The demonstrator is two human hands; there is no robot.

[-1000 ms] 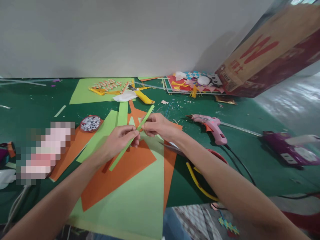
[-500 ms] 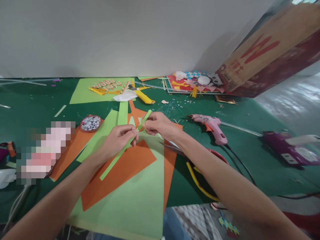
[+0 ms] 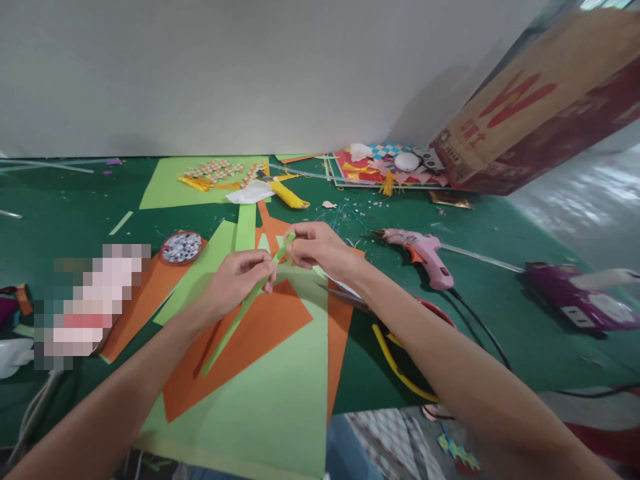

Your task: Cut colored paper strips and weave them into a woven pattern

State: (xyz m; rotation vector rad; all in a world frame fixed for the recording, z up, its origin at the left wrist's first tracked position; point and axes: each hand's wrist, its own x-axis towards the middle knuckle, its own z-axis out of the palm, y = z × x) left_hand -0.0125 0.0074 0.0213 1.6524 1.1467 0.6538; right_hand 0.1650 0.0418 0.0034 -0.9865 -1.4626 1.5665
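Observation:
A narrow light-green paper strip [image 3: 231, 333] runs slantwise between my hands, its long lower end hanging over an orange paper sheet [image 3: 250, 353]. My left hand [image 3: 245, 277] pinches the strip partway along, thumb against fingers. At its upper end, my right hand [image 3: 317, 250] has finger and thumb closed on the strip. Beneath both hands lie stacked orange sheets and a light-green sheet [image 3: 270, 427]. Scissors [image 3: 345, 293] with red and yellow handles lie partly hidden under my right forearm.
A pink glue gun [image 3: 425, 253] with a cord lies to the right, near a purple device [image 3: 580, 300]. A round tub of googly eyes [image 3: 181, 247] sits left. Behind are a yellow-handled tool [image 3: 290, 195], woven paper pieces [image 3: 215, 171] and a paper bag [image 3: 540, 107].
The strip's upper end has dropped and now bends at my right fingers, where it stuck out straight before. Its lower end has shifted slightly down. My left hand has hardly moved.

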